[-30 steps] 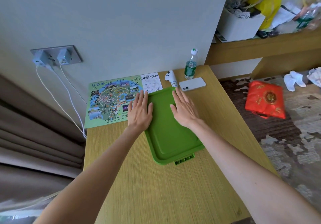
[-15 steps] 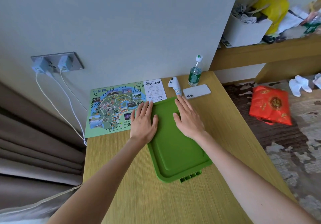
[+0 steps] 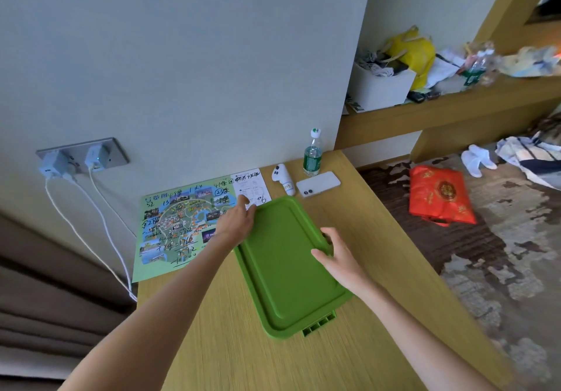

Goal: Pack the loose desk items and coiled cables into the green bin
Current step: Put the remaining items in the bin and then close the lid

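A green plastic bin (image 3: 319, 324) stood in the middle of the pale wooden desk (image 3: 212, 354), closed by a flat green plastic lid (image 3: 282, 272), so that only a ribbed bit of the bin showed under the lid's near edge. The left hand (image 3: 238, 222) held the lid's left rim close to the far corner, fingers bent over the edge; how far they reached beneath it could not be told. The right hand (image 3: 337, 257) pinched the right rim, thumb lying on top of the lid and the other fingers curled round the edge.

Left of the bin a colourful printed map covered in black handwriting (image 3: 179, 229) lay flat, with a small white paper slip (image 3: 253, 185) at its far right corner, just beside the left hand's fingertips. Beyond the bin, near the wall, lay a white handheld controller (image 3: 281, 178) and, just beside it, a white smartphone (image 3: 318, 184) with its cameras up. A clear water bottle with a green label (image 3: 312, 155) stood upright behind them.

On the wall a grey socket plate (image 3: 82, 158) carried two white chargers, and white cables (image 3: 91, 223) hung from them past the desk's edge. A red bag (image 3: 440, 197) lay on the patterned carpet to the right, well apart from the desk
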{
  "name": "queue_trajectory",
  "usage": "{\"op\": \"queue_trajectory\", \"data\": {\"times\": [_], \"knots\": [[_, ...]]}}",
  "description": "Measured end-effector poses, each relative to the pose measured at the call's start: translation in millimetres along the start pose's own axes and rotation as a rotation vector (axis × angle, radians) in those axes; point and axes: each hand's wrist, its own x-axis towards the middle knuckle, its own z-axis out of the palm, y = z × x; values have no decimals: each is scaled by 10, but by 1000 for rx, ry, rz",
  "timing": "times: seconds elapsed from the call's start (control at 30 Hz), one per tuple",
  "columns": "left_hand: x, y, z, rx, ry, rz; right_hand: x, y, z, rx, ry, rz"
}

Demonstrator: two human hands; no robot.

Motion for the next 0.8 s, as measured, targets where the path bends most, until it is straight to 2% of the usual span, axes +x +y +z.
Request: {"op": "queue_trajectory", "data": {"times": [0.17, 0.23, 0.37, 0.47, 0.6, 0.8], "knots": [[179, 27, 72, -7, -70, 8, -376, 221, -202, -211, 63, 158], [250, 17, 85, 27, -101, 28, -475, 259, -225, -105, 17, 229], [313, -26, 116, 120, -110, 32, -598, 272, -190, 306, -41, 386], [279, -17, 152, 176, -37, 40, -664, 275, -167, 400, 70, 345], [171, -59, 146, 150, -20, -9, -643, 258, -222, 232, 234, 247], [-149, -116, 199, 120, 21, -68, -376, 235, -428, 146, 535, 269]]}}
